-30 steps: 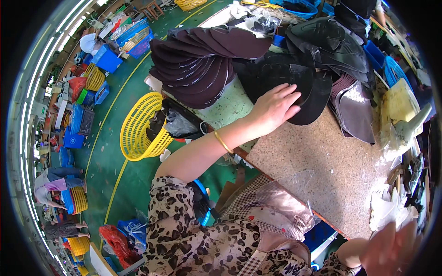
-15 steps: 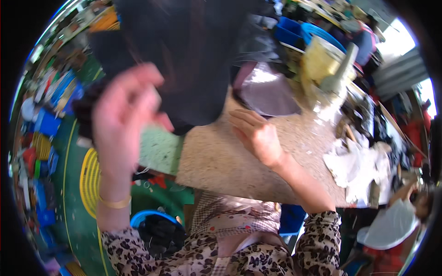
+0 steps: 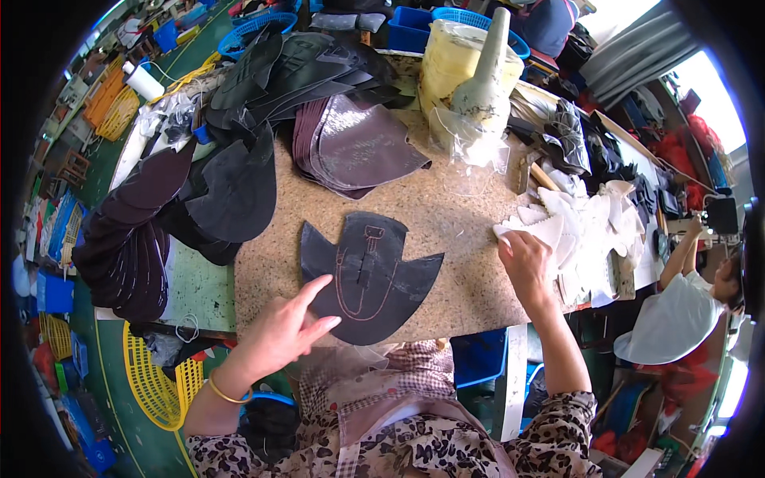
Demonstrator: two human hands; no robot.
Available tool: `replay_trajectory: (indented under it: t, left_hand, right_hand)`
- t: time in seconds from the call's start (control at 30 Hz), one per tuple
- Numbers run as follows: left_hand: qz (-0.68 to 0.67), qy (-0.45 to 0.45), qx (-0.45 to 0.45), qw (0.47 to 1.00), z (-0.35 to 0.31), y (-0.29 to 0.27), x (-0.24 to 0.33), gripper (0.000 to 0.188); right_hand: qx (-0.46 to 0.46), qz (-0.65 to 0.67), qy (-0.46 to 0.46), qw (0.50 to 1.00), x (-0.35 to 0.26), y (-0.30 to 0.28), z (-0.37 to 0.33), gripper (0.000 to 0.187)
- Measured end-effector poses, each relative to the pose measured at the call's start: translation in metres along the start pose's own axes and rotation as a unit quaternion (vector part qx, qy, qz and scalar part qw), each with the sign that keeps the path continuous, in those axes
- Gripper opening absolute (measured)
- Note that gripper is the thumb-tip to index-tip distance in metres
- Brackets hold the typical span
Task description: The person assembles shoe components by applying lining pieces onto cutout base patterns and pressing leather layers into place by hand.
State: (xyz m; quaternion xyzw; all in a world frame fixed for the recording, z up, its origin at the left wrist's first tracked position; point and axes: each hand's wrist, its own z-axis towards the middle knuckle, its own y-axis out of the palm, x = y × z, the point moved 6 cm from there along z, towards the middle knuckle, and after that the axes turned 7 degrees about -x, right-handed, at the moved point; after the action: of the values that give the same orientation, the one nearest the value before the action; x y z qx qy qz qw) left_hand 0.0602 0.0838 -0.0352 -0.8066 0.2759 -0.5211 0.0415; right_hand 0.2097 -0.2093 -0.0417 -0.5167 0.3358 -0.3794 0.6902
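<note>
A black leather shoe-upper piece (image 3: 368,275) with reddish outline markings lies flat on the speckled tabletop in front of me. My left hand (image 3: 279,331) is at its lower left edge, thumb and forefinger spread apart, the fingertips over or touching the leather. Off to the right, my right hand (image 3: 526,263) has its fingers pinched at the edge of a white cut piece (image 3: 542,227), which belongs to a loose heap of white pieces (image 3: 602,227). How firmly the fingertips grip it is hard to make out.
Brown leather pieces (image 3: 358,147) are stacked beyond the black one, with black pieces (image 3: 295,76) behind. Dark pieces (image 3: 127,255) overhang the left side. A yellowish wrapped roll and a pale bottle (image 3: 482,88) stand at the back. Another person (image 3: 677,307) sits at the right.
The large blurred black leather no longer fills the upper view; a black piece lies flat before me. My left hand has come down to it, and my right has moved right to the white heap.
</note>
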Motion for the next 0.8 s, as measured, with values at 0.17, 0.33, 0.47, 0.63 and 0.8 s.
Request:
replay_trajectory:
  t: [0.17, 0.33, 0.47, 0.63, 0.8]
  left_hand:
    - [0.082, 0.247, 0.106, 0.96, 0.023, 0.009, 0.056, 0.028]
    - [0.319, 0.505, 0.102, 0.795, 0.108, 0.121, 0.127, 0.037]
    - [0.505, 0.413, 0.157, 0.741, 0.165, 0.157, 0.116, 0.044]
    - [0.071, 0.488, 0.041, 0.869, 0.13, 0.118, 0.148, 0.023]
    - [-0.267, 0.295, -0.064, 0.915, 0.118, 0.089, 0.129, 0.014]
  right_hand:
    - [-0.047, 0.396, 0.186, 0.898, 0.069, 0.014, 0.002, 0.017]
    - [-0.059, 0.559, 0.287, 0.776, 0.075, 0.019, -0.03, 0.014]
    - [0.357, 0.318, 0.219, 0.85, 0.112, -0.089, -0.053, 0.011]
    - [0.323, 0.166, 0.162, 0.918, 0.042, -0.114, -0.051, 0.01]
    - [0.17, 0.447, 0.048, 0.877, -0.033, -0.063, -0.038, 0.019]
